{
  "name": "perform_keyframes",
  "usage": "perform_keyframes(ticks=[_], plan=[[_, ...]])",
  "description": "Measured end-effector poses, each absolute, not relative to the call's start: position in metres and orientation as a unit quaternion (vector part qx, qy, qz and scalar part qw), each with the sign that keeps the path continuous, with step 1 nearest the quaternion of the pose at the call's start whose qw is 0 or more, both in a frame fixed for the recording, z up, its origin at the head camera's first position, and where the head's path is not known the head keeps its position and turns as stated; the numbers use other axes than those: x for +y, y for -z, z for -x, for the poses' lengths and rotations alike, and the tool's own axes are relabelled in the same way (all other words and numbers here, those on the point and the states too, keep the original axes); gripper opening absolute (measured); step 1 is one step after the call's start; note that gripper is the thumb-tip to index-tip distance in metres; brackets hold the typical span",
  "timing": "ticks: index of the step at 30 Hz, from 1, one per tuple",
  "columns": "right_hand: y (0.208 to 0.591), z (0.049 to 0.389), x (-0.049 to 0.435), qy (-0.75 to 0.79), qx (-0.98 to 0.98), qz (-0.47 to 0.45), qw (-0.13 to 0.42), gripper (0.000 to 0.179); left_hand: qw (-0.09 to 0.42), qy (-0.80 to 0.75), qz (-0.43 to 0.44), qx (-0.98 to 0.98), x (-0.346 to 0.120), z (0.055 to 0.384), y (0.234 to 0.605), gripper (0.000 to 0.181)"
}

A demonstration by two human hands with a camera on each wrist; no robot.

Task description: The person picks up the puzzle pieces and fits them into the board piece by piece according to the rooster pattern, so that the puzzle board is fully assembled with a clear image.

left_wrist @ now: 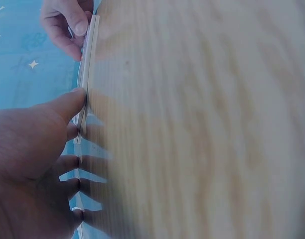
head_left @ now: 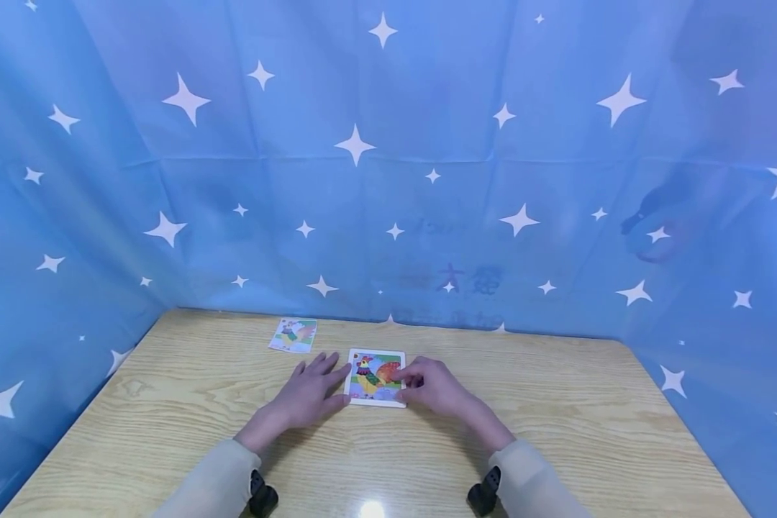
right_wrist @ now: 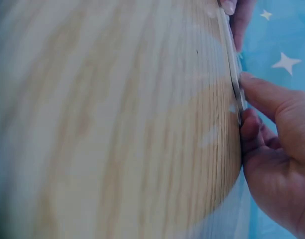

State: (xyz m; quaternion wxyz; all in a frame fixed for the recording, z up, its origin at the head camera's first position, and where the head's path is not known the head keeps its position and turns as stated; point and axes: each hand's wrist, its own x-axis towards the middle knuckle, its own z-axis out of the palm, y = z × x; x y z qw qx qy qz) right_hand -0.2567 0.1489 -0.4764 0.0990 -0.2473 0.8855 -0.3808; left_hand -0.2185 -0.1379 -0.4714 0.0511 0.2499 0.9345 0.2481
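Observation:
A square picture board (head_left: 377, 395) with a white frame and a colourful rooster picture lies flat on the table. My left hand (head_left: 306, 393) rests beside its left edge, fingers spread, the thumb (left_wrist: 73, 103) touching the frame. At the right edge is my right hand (head_left: 430, 386): index fingertip over the picture, thumb at the lower right, the other fingers curled in. Whether those two fingertips pinch a piece or only press is hidden. Both wrist views show the board edge-on. A paper card (head_left: 293, 335) with a paler rooster picture lies behind the left hand.
The light wood-grain table (head_left: 557, 424) extends to both sides and towards me. Behind it and along its sides hangs a blue curtain (head_left: 427, 216) with white stars. A black wrist device (head_left: 262, 495) sits at the left cuff, another (head_left: 484, 492) at the right.

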Motion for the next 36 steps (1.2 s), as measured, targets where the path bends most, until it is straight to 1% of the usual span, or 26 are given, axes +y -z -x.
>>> perform_keyframes(ticks=[4, 12, 17, 22, 28, 36], plan=[[0.477, 0.257, 0.154, 0.384, 0.881, 0.256, 0.108, 0.027, 0.052, -0.247, -0.25, 0.935, -0.137, 0.218, 0.471, 0.059], [0.476, 0.257, 0.151, 0.38, 0.88, 0.266, 0.101, 0.025, 0.049, -0.249, -0.25, 0.934, -0.138, 0.218, 0.471, 0.06], [0.477, 0.258, 0.155, 0.385, 0.873, 0.276, 0.115, 0.031, 0.033, -0.255, -0.262, 0.93, -0.138, 0.219, 0.474, 0.058], [0.477, 0.258, 0.158, 0.387, 0.871, 0.273, 0.129, 0.034, 0.041, -0.251, -0.262, 0.931, -0.138, 0.219, 0.474, 0.058], [0.476, 0.257, 0.156, 0.39, 0.871, 0.271, 0.121, 0.032, 0.05, -0.249, -0.255, 0.933, -0.137, 0.22, 0.474, 0.058], [0.476, 0.257, 0.153, 0.38, 0.878, 0.269, 0.114, 0.03, 0.04, -0.248, -0.256, 0.933, -0.138, 0.221, 0.481, 0.06]])
